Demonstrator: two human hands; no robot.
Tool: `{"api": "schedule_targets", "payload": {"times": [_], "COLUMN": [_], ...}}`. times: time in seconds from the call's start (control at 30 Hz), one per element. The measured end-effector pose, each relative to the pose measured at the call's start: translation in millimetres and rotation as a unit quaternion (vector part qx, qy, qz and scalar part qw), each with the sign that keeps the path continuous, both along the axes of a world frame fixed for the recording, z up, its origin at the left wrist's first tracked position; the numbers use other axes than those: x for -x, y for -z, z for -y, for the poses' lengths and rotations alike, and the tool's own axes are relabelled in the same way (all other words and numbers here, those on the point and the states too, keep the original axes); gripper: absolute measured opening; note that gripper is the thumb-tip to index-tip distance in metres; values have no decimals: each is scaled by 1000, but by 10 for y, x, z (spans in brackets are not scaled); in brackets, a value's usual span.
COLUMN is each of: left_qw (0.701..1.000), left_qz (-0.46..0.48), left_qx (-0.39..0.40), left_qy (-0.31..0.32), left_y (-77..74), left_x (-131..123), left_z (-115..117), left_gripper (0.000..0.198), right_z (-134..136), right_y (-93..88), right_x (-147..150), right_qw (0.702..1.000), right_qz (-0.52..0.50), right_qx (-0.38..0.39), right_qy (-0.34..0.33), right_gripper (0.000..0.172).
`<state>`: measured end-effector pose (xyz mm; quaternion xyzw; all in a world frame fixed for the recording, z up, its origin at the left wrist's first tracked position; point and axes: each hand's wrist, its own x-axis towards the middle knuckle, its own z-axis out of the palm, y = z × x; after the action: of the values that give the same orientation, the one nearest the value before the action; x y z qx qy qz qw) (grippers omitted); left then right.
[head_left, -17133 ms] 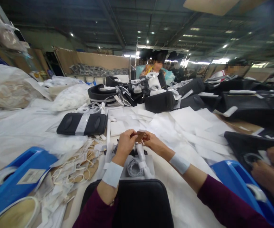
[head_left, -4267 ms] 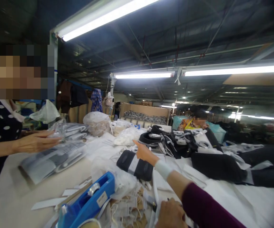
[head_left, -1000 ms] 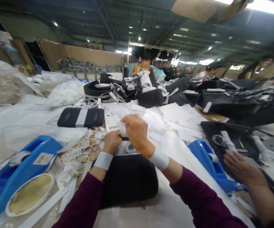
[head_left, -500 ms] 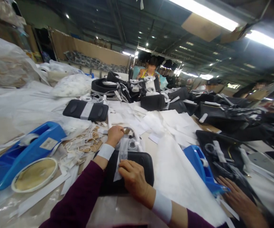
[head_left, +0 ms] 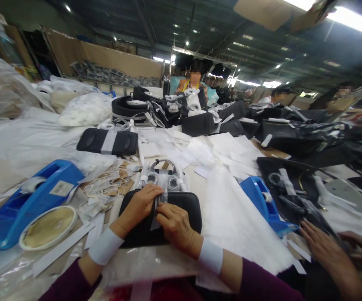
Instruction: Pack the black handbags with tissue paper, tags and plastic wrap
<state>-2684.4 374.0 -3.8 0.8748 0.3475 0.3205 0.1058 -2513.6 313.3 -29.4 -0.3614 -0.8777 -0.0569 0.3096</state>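
A black bag lies on the table in front of me. Behind its top edge stands its curved handle, with coils of clear-wrapped strap or cord beside it. A translucent strip runs from the handle down over the bag's middle. My left hand is closed at the bag's top edge, fingertips on the strip. Just below and to the right, my right hand pinches the same strip against the bag. The fingertips partly hide the strip, and my left thumb does not show clearly.
Blue tape dispensers stand at left and right. A round tub sits front left. Another strapped black bag lies beyond, near white sheets and piled bags. A co-worker's hand reaches in at right.
My left hand has come down from the handle to the bag's top edge, beside my right hand. The right hand stays on the strip. At far right, another hand has come into view.
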Motion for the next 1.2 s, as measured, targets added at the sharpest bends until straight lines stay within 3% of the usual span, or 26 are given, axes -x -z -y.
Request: {"api": "schedule_targets", "payload": {"times": [0.2,0.5,0.67,0.87,1.0,1.03,1.1,1.2], "left_qw": [990,974,967,975,981,982,983,984], "left_qz": [-124,-206,-229,-200,-177,-172,-164,-159], "left_qx": [-58,-85,-99,-97,-83,-81,-80,-78], "left_qy": [-30,-52,-45,-14,-9,-9,-8,-10], "left_y": [137,24,-22,48,58,54,45,38], "left_x": [6,-106,-115,-42,-11,-9,-9,-8], "left_z": [9,49,63,53,71,79,94,109], "left_gripper": [39,33,33,37,38,38,40,42], "right_z": [24,-3,-21,20,145,154,98,-148], "right_y": [-19,-65,-35,-23,-179,-238,-353,-450], "right_x": [-23,-8,-28,-16,-111,-175,-351,-660], "right_qw": [999,998,997,996,984,978,955,863], "right_qz": [-17,-11,1,-15,-69,-122,-263,-422], "right_qx": [-16,-50,-64,-61,31,66,127,243], "right_qy": [-30,-29,-47,-69,-164,-154,-48,136], "right_gripper": [25,21,17,15,11,12,17,21]}}
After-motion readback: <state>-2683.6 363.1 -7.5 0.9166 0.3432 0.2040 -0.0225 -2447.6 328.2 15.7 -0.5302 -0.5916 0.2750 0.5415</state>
